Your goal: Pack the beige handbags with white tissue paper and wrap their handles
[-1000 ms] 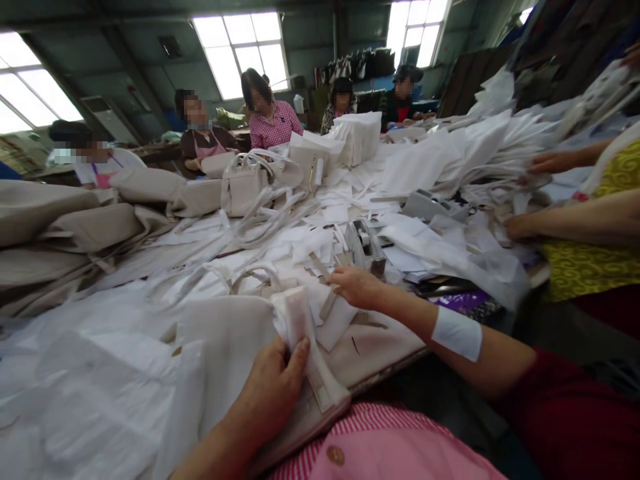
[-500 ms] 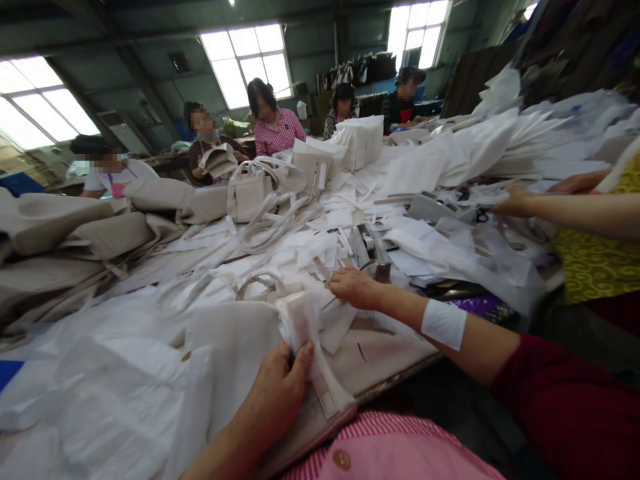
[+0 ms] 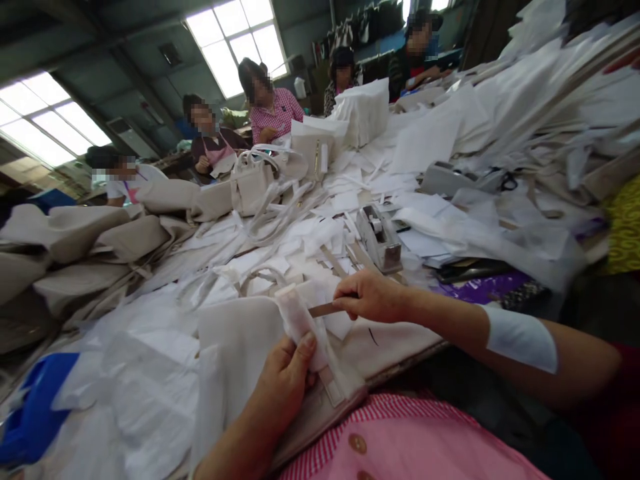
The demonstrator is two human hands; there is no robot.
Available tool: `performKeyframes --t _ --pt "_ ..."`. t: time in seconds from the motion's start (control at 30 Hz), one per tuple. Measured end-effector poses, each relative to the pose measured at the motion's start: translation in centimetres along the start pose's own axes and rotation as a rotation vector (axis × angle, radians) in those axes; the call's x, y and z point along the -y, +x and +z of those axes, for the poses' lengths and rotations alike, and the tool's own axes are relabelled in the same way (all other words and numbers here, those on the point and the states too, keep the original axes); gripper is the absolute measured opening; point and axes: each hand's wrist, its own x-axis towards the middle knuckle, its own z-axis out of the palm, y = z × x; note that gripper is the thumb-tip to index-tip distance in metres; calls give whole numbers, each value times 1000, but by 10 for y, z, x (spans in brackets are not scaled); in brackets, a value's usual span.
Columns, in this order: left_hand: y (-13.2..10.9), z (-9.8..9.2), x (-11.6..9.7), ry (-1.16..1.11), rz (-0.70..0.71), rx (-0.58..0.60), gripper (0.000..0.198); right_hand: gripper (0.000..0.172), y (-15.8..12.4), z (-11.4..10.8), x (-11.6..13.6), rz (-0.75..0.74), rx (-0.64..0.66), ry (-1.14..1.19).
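My left hand [image 3: 287, 373] is closed around a strap wrapped in white translucent film [image 3: 296, 313], its thumb lying on top. Beneath it, a pale beige bag [image 3: 237, 333] lies against the table's near edge. My right hand [image 3: 373, 295] pinches a thin, flat, brownish-grey strip [image 3: 324, 309], whose exact kind I cannot make out. The strip's far end reaches the wrapped strap's right side, and whether it touches is unclear. Just beyond my right hand stands a grey tape dispenser [image 3: 377, 240].
White paper and film scraps [image 3: 310, 240] cover much of the table. Beige bags [image 3: 135, 237] are heaped at left, a blue tape dispenser [image 3: 37, 407] nearer me. Another grey dispenser [image 3: 450, 180] stands at right. Several co-workers sit across, one being a person in pink checks [image 3: 280, 113].
My right hand has brought the strip leftward to the wrapped strap, its forearm now lying flatter. My left hand keeps its hold. The view has shifted, bringing the blue dispenser further in at left.
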Motion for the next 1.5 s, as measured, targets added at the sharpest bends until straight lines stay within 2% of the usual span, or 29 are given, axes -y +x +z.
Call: performKeyframes --t 0.2,0.5,0.73,0.87,1.03,1.13,1.2,1.3,1.4,1.5 --pt "1 1 14 -11 -15 -96 42 23 5 -2 -1 -33 98 51" --pt "-4 -4 13 103 158 -159 40 27 21 12 -10 -38 146 -23" --pt "-7 -3 24 254 126 -256 39 27 30 21 -3 -57 216 -13" --pt "-9 -5 25 224 155 -249 36 29 41 39 -3 -65 250 103" --pt "-9 -6 30 225 160 -244 37 20 57 55 -6 -10 340 270" --pt "-9 -9 34 205 167 -241 40 17 60 54 -2 29 496 441" --pt "-10 -11 36 176 194 -233 39 25 57 55 3 56 577 621" --pt "-10 -12 36 194 175 -238 39 37 47 65 12 150 521 814" --pt "-9 -10 35 210 151 -241 36 35 39 82 22 261 385 921" --pt "-8 -9 35 111 248 -226 30 33 35 94 29 320 273 1004"
